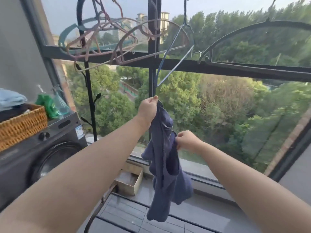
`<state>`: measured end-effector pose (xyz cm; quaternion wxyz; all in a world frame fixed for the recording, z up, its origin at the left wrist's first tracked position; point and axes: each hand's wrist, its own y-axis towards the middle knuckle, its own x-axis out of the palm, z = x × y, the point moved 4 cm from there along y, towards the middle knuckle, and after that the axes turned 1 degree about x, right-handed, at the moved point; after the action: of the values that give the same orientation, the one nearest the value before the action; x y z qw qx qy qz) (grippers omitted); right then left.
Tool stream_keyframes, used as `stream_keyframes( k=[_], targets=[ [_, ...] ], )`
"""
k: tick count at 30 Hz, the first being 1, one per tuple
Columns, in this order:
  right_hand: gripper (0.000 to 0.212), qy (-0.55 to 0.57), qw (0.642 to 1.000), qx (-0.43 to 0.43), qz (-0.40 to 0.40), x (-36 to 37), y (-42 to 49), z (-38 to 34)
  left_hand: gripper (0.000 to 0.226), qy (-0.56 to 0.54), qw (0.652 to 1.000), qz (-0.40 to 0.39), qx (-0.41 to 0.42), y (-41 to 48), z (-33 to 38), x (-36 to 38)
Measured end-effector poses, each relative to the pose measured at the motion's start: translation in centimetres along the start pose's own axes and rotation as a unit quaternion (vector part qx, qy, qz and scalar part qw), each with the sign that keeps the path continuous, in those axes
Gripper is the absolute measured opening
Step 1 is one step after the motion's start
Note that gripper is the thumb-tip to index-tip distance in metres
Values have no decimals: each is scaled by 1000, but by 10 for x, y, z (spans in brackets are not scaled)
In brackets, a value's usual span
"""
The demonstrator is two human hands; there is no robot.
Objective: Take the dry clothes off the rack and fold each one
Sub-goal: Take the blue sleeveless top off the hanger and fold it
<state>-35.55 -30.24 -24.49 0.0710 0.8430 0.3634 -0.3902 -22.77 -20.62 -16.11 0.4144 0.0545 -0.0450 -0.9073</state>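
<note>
Head view: our left hand point(149, 109) and right hand point(186, 140) each pinch the bunched blue garment point(165, 165); regripping to spread it, we could drop it.

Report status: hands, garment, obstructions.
Left hand grips blue garment at top. Right hand pinches its middle. Hanging free, unfolded. Empty hangers overhead.

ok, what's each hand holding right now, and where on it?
Both hold the dark blue garment: the left hand grips its bunched top end, the right hand pinches an edge partway down. The rest hangs free.
</note>
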Motion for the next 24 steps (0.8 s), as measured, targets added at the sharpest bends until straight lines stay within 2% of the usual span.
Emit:
stream_keyframes(
  k=[4, 6, 9, 11, 14, 16, 19, 21, 23, 24],
  targets=[
    [32, 232, 971, 46, -34, 39, 9, -40, 44, 79, 995, 57, -26, -12, -27, -80],
    [30, 293, 953, 52, -58, 62, 10, -64, 44, 129, 990, 48, -31, -24, -39, -117],
    [29, 344, 935, 37, -81, 96, 4, -112, 41, 247, 968, -14, -28, -39, -50, -175],
    [31, 346, 934, 10, -92, 113, -1, -147, 42, 378, 921, -89, -11, -48, -56, -209],
    [29, 337, 928, -57, -148, 145, -11, -203, 52, 593, 788, -167, -13, -65, -67, -259],
    [22, 300, 931, -103, -181, 168, -19, -241, 42, 638, 755, -150, -26, -70, -72, -303],
    [20, 166, 946, -187, -206, 202, -27, -291, 17, 648, 759, -47, -30, -70, -73, -383],
    [13, -20, 955, -249, -160, 225, -30, -322, 18, 637, 769, 8, -49, -74, -72, -438],
    [11, -186, 938, -280, -83, 247, -30, -345, 20, 635, 767, 50, -75, -78, -73, -480],
    [15, -225, 932, -279, -61, 259, -31, -356, 19, 641, 759, 75, -82, -79, -73, -498]
  ],
)
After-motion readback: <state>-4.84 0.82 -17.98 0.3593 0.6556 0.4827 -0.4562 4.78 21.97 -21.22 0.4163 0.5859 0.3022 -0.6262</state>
